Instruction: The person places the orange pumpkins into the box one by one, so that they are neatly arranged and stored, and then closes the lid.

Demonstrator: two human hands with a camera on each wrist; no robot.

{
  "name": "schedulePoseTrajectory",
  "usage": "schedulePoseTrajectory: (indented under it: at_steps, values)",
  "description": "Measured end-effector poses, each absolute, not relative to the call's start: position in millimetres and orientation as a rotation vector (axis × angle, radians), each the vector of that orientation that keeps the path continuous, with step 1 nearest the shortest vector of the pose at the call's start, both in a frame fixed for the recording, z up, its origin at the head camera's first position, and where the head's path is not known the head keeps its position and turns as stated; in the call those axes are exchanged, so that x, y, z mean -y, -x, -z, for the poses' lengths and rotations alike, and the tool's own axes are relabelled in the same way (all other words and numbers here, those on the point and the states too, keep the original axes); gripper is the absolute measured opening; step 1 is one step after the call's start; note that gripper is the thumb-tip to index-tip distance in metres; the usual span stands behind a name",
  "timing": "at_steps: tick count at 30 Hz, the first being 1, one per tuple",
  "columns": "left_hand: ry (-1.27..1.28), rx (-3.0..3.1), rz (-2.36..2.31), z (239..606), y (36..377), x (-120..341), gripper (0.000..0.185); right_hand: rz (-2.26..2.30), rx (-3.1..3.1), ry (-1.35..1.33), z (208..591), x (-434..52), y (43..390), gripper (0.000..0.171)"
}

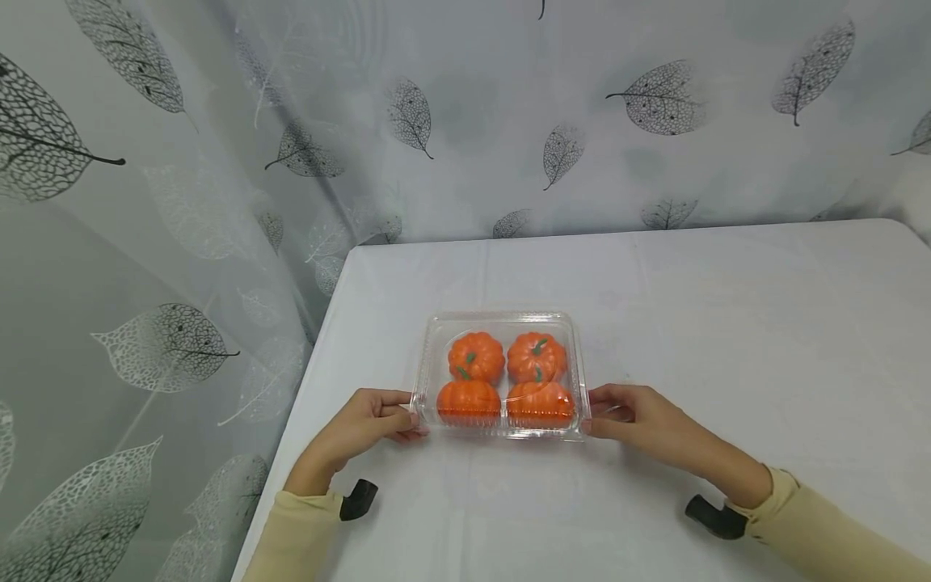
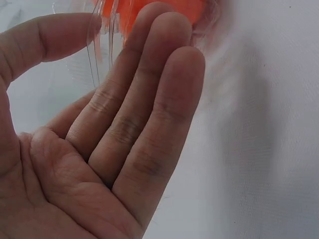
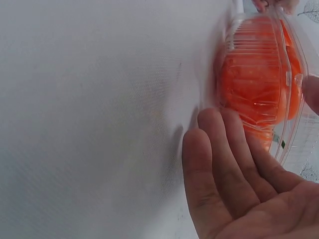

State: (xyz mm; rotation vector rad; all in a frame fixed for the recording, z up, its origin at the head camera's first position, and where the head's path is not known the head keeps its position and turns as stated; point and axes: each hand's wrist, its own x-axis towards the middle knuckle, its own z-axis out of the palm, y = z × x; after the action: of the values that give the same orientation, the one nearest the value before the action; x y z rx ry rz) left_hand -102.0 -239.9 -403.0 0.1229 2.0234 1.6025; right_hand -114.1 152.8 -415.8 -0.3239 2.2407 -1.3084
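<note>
I see a clear plastic clamshell box [image 1: 502, 376] lying near the left front of the white counter [image 1: 727, 323], with four orange toy pumpkins [image 1: 476, 356] inside, two by two. My left hand [image 1: 364, 424] sits at the box's left near corner and my right hand [image 1: 640, 416] at its right near corner, each with fingers nearly straight under the edge and the thumb above, pinching the rim lightly. I judge the grip thin: the flange is slick and flexible, so an uneven lift could pop the lid or tip the box and roll the pumpkins against one wall. The left wrist view shows the thumb and fingers [image 2: 149, 99] bracketing the clear rim, which the head view hides; the right wrist view shows the ribbed side wall [image 3: 254, 74] bulging with orange.
</note>
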Motion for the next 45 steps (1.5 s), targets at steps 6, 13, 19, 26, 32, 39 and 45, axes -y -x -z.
schedulePoseTrajectory:
  at_steps: [6, 13, 19, 26, 32, 39, 45]
  values:
    - [-0.124, -2.018, -1.636, 398.0, 101.9, 236.2, 0.041, 1.308, -2.153, 0.389, 417.2, -154.3, 114.1, 0.033]
    - [-0.134, -2.017, -1.663, 413.4, 103.4, 240.4, 0.042, 1.379, -2.022, 0.403, 423.1, -153.1, 112.1, 0.030]
    - [-0.173, -1.996, -1.655, 415.3, 105.1, 238.8, 0.043, 1.476, -1.883, 0.372, 427.4, -150.6, 110.5, 0.032]
    - [-0.154, -2.007, -1.687, 416.5, 105.1, 236.5, 0.039, 1.557, -1.814, 0.331, 431.0, -147.8, 109.4, 0.034]
    - [-0.087, -2.035, -1.723, 415.9, 104.0, 233.0, 0.040, 1.605, -1.828, 0.362, 431.0, -145.2, 106.9, 0.032]
    - [-0.056, -2.074, -1.725, 415.0, 103.2, 230.0, 0.041, 1.617, -1.879, 0.343, 430.9, -143.7, 104.5, 0.029]
    - [0.031, -2.108, -1.735, 413.9, 103.5, 227.1, 0.041, 1.638, -1.912, 0.308, 432.4, -140.2, 103.0, 0.029]
